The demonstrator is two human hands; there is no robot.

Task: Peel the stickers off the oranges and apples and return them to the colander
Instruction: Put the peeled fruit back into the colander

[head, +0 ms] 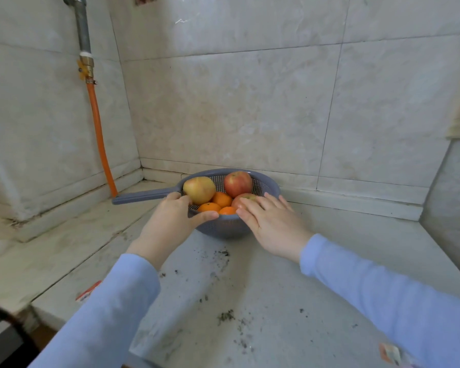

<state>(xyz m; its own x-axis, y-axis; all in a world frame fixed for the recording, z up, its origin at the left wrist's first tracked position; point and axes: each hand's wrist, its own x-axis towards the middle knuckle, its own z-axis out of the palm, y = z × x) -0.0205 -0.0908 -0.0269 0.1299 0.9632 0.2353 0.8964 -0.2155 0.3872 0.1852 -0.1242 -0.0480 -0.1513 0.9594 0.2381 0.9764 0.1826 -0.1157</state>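
The colander (pixel 223 229) of apples (pixel 199 189) and oranges (pixel 222 199) sits near the tabletop's (pixel 250 288) far left corner, the left hand (pixel 168 221) pinching its near rim to steady it, and the right hand (pixel 268 221), fingers straight over the nearest red apple (pixel 243 199), should curl round it before lifting.

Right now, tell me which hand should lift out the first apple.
Right, probably. The right hand rests on the nearest apple; the left hand grips the colander rim, steadying it.

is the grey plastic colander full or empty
Full: three round apples and small oranges lie in the grey plastic colander.
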